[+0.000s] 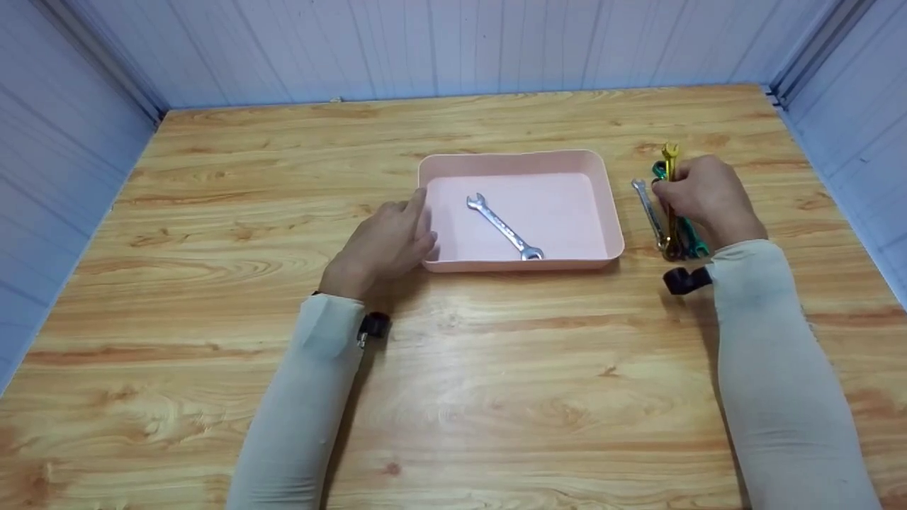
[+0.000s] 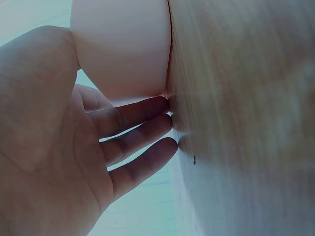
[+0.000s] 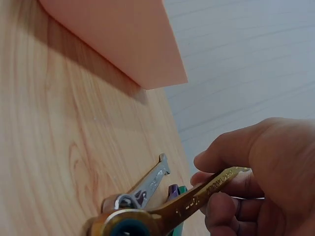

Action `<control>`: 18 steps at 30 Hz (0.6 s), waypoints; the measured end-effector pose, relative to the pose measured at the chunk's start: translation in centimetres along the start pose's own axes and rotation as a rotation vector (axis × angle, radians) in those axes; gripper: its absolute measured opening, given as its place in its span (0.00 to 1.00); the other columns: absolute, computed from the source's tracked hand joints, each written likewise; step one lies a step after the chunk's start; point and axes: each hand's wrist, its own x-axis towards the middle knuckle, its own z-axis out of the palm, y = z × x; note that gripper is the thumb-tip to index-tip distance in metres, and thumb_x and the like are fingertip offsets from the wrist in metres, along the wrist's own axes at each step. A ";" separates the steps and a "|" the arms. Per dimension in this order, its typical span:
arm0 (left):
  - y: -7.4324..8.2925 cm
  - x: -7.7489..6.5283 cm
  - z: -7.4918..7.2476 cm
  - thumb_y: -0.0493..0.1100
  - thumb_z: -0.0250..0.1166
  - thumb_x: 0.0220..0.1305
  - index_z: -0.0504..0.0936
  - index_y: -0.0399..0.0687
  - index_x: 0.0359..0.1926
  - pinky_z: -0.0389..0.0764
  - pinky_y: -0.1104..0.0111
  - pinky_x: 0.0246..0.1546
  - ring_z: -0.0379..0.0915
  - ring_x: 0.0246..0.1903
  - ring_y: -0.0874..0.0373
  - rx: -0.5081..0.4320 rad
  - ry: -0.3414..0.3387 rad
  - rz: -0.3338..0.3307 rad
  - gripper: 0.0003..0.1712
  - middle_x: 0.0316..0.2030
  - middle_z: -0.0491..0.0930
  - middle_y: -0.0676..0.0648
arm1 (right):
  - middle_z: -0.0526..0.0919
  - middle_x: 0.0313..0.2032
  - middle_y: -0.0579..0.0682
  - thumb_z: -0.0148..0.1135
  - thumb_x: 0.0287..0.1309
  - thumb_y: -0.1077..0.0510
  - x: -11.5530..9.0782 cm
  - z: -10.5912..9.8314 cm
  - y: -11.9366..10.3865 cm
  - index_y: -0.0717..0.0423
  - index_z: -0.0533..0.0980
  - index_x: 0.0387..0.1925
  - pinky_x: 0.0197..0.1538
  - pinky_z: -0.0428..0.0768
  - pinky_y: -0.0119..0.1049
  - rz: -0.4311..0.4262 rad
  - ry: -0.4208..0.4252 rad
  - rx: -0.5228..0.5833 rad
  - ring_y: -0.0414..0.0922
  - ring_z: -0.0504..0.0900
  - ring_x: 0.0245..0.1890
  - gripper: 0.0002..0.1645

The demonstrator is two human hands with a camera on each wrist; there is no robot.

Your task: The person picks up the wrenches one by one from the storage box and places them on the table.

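My right hand [image 1: 712,198] pinches a gold combination wrench [image 3: 194,197] between thumb and fingers, its ring end toward the camera in the right wrist view. Close beside it on the table lie a silver wrench [image 1: 648,207] and a green wrench [image 1: 698,246]. Part of a purple piece [image 3: 173,191] peeks out behind the gold one, mostly hidden. At the left end of a shallow pink tray [image 1: 524,266], my left hand [image 1: 386,237] rests with the thumb over the rim and the other fingers fairly straight, fingertips down at the tabletop. A silver open-ended wrench [image 1: 504,228] lies diagonally inside the tray.
The wood-patterned table [image 1: 453,397] runs back to a pale panelled wall [image 1: 453,49], with more panels at both sides. A black wrist camera [image 1: 686,281] on the right sleeve sits low over the table, near the wrenches.
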 end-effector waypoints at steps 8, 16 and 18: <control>0.0 0.0 -0.1 0.51 0.52 0.72 0.48 0.44 0.79 0.66 0.53 0.66 0.64 0.67 0.46 0.027 0.014 0.024 0.42 0.67 0.68 0.35 | 0.76 0.44 0.61 0.55 0.68 0.40 0.4 0.2 0.2 0.61 0.75 0.45 0.35 0.76 0.46 0.035 -0.029 -0.114 0.55 0.76 0.37 0.27; 0.3 0.0 0.0 0.53 0.52 0.73 0.47 0.45 0.80 0.64 0.54 0.67 0.62 0.68 0.47 0.023 0.012 -0.009 0.42 0.69 0.66 0.36 | 0.76 0.48 0.65 0.56 0.68 0.40 0.4 0.4 0.3 0.63 0.73 0.49 0.37 0.78 0.50 0.022 -0.034 -0.143 0.56 0.80 0.38 0.28; 0.3 0.1 0.1 0.54 0.52 0.73 0.47 0.45 0.80 0.65 0.53 0.67 0.63 0.68 0.47 0.021 0.009 -0.014 0.42 0.69 0.66 0.36 | 0.76 0.48 0.66 0.56 0.68 0.41 0.4 0.4 0.4 0.63 0.73 0.49 0.37 0.79 0.50 0.021 -0.037 -0.144 0.56 0.80 0.38 0.28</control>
